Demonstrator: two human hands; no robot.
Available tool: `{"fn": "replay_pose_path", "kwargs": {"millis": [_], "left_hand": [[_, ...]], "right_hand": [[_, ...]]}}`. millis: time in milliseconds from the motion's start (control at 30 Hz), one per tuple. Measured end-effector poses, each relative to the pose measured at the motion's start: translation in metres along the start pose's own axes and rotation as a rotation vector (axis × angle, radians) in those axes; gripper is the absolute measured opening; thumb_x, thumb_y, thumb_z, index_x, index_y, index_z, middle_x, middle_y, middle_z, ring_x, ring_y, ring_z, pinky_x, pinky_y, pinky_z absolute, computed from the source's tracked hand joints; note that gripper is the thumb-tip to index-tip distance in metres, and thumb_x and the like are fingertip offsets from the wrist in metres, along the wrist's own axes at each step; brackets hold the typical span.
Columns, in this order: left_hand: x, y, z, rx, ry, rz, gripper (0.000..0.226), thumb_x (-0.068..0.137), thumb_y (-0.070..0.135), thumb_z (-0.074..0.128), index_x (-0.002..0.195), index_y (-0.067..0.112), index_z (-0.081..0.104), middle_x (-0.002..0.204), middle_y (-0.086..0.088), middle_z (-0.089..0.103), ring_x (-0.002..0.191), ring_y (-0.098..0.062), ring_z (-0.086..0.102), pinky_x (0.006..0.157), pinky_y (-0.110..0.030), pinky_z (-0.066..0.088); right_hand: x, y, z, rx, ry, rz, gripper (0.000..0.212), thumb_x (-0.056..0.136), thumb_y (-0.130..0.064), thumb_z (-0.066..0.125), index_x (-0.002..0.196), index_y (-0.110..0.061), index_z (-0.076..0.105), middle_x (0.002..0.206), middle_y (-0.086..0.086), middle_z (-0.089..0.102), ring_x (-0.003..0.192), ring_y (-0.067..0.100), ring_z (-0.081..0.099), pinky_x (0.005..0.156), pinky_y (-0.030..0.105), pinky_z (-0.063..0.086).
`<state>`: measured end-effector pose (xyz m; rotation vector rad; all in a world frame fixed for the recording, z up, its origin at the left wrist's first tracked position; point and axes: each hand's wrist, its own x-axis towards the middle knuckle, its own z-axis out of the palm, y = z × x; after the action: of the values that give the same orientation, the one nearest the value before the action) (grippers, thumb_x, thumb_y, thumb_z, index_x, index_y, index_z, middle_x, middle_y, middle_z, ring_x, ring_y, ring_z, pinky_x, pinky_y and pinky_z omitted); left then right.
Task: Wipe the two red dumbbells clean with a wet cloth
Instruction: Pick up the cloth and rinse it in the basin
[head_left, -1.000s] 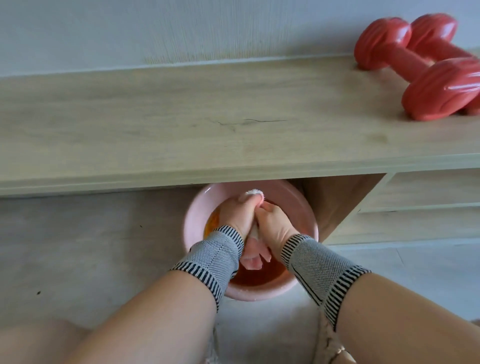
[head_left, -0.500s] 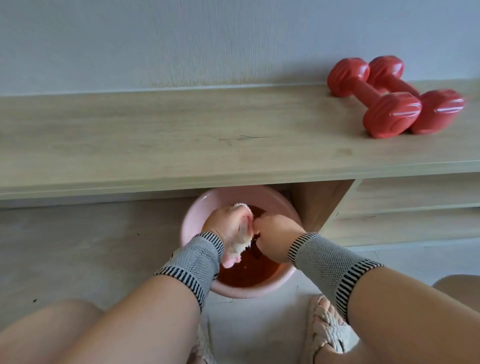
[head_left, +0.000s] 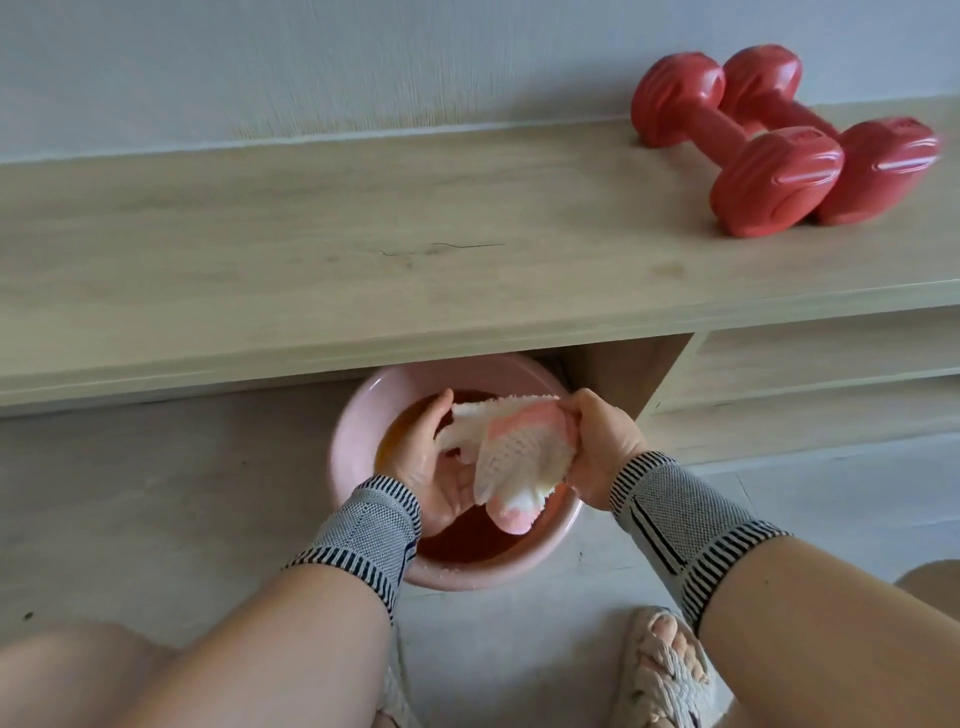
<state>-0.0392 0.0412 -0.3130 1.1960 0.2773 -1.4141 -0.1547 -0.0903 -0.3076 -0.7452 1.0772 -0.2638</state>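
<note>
Two red dumbbells lie side by side at the far right of the wooden shelf top (head_left: 363, 244): the nearer dumbbell (head_left: 727, 140) and the farther dumbbell (head_left: 852, 150), touching each other. Below the shelf edge, a white and pink wet cloth (head_left: 519, 452) is stretched between my hands above a pink basin (head_left: 358, 415) of water on the floor. My left hand (head_left: 431, 457) holds the cloth's left end, palm up. My right hand (head_left: 597, 441) grips the cloth's right end.
The basin stands half under the shelf overhang. A wooden drawer unit (head_left: 810, 384) sits to the right below the top. A sandalled foot (head_left: 665, 670) rests on the pale floor near the basin. A grey wall runs behind the shelf.
The cloth was bunched and squeezed between both hands; now my hands have drawn apart and the cloth is spread open between them. The view has pulled back and tilted.
</note>
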Motion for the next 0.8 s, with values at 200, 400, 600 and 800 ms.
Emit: {"fn": "replay_pose_path", "kwargs": {"millis": [200, 400, 600, 800], "left_hand": [[0.04, -0.022, 0.01, 0.151, 0.042, -0.041, 0.039, 0.087, 0.03, 0.066, 0.12, 0.01, 0.065, 0.114, -0.009, 0.072, 0.096, -0.024, 0.067, 0.08, -0.04, 0.049], [0.06, -0.016, 0.012, 0.058, 0.037, 0.086, 0.034, 0.088, 0.009, 0.061, 0.122, 0.01, 0.06, 0.125, -0.013, 0.065, 0.118, -0.028, 0.059, 0.102, -0.054, 0.04], [0.103, -0.065, 0.017, 0.783, 0.288, 0.041, 0.018, 0.095, 0.025, 0.06, 0.109, 0.015, 0.066, 0.121, -0.01, 0.067, 0.107, -0.027, 0.065, 0.094, -0.036, 0.048], [0.144, -0.092, 0.041, 1.309, 0.304, 0.409, 0.037, 0.089, 0.022, 0.06, 0.126, 0.026, 0.062, 0.128, -0.001, 0.062, 0.115, -0.019, 0.058, 0.098, -0.026, 0.044]], "right_hand": [[0.037, 0.005, -0.012, -0.362, 0.116, -0.052, 0.033, 0.084, -0.026, 0.059, 0.081, 0.006, 0.063, 0.083, 0.008, 0.063, 0.08, 0.026, 0.052, 0.079, 0.036, 0.047], [0.061, -0.023, -0.005, -0.519, -0.054, -0.258, 0.01, 0.083, -0.021, 0.06, 0.087, -0.014, 0.066, 0.082, 0.009, 0.061, 0.08, 0.024, 0.055, 0.075, 0.036, 0.048], [0.09, 0.021, -0.089, -1.108, 0.057, -0.088, 0.01, 0.092, -0.013, 0.055, 0.092, -0.006, 0.062, 0.077, 0.005, 0.058, 0.078, 0.022, 0.053, 0.07, 0.035, 0.045], [0.1, 0.047, -0.125, -1.153, 0.331, -0.155, 0.013, 0.091, -0.025, 0.056, 0.099, -0.015, 0.061, 0.088, 0.001, 0.062, 0.073, 0.017, 0.053, 0.057, 0.023, 0.038]]}}
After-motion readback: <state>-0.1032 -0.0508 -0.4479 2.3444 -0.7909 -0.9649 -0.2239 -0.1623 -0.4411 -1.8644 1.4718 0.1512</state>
